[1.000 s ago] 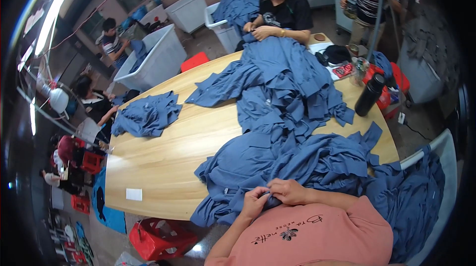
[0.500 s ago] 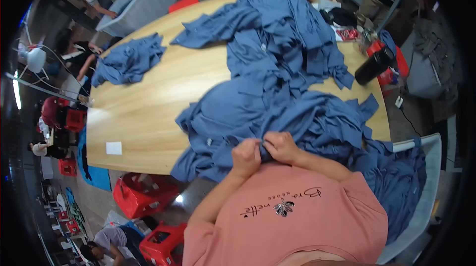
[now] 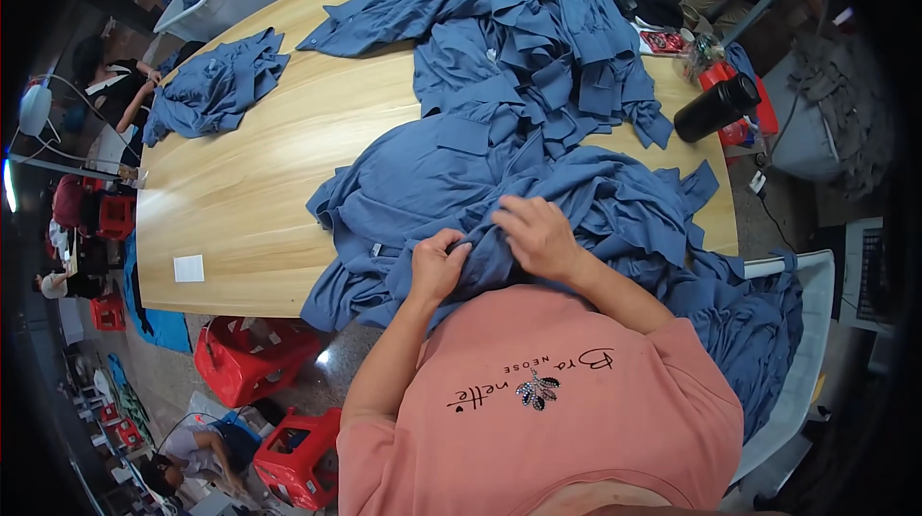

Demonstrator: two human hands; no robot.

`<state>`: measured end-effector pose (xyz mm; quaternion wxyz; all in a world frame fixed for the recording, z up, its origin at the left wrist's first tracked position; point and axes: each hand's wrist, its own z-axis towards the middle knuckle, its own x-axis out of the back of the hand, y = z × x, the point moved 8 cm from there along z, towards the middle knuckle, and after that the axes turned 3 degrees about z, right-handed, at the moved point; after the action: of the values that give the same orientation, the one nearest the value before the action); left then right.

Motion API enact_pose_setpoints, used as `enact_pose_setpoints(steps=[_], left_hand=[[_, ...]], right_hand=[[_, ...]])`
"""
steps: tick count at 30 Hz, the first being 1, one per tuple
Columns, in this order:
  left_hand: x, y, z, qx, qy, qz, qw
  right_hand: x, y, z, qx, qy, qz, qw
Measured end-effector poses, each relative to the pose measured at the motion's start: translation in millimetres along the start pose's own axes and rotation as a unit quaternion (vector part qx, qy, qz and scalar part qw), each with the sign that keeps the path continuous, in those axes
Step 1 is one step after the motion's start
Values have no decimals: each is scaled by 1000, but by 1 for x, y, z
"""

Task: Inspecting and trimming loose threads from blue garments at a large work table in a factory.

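A blue shirt (image 3: 403,180) lies in loose folds at the near edge of the table, its lower part hanging toward my body. My left hand (image 3: 439,266) pinches a fold of it between thumb and fingers. To the right, my right hand (image 3: 540,239) rests over the same cloth with its fingers apart; its fingertips touch the fabric. A pale label (image 3: 376,250) shows left of my left hand. Beyond the near shirt, more blue shirts (image 3: 538,45) are heaped across the table, collars and sleeves showing.
The wooden table (image 3: 240,218) carries another blue garment pile (image 3: 216,84), a white paper (image 3: 189,269) and a black bottle (image 3: 715,108). A white bin (image 3: 816,324) of blue clothes stands at my right. Red stools (image 3: 245,357) are at lower left. Other people work around.
My hands were close together, both gripping the cloth. Now they are apart: the right has loosened and its fingers are spread, while the left still pinches the fabric. The view has shifted slightly.
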<state>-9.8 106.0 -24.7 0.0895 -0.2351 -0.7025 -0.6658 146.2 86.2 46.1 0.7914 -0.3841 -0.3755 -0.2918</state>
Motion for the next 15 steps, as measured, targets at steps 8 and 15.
enact_pose_setpoints(steps=[8,15], left_hand=[[-12,-17,0,113,-69,-173,976],[-24,-23,1,110,-87,-256,956]], right_hand=[[-46,-26,3,115,-109,46,986],[-57,-26,-10,93,-213,62,971]])
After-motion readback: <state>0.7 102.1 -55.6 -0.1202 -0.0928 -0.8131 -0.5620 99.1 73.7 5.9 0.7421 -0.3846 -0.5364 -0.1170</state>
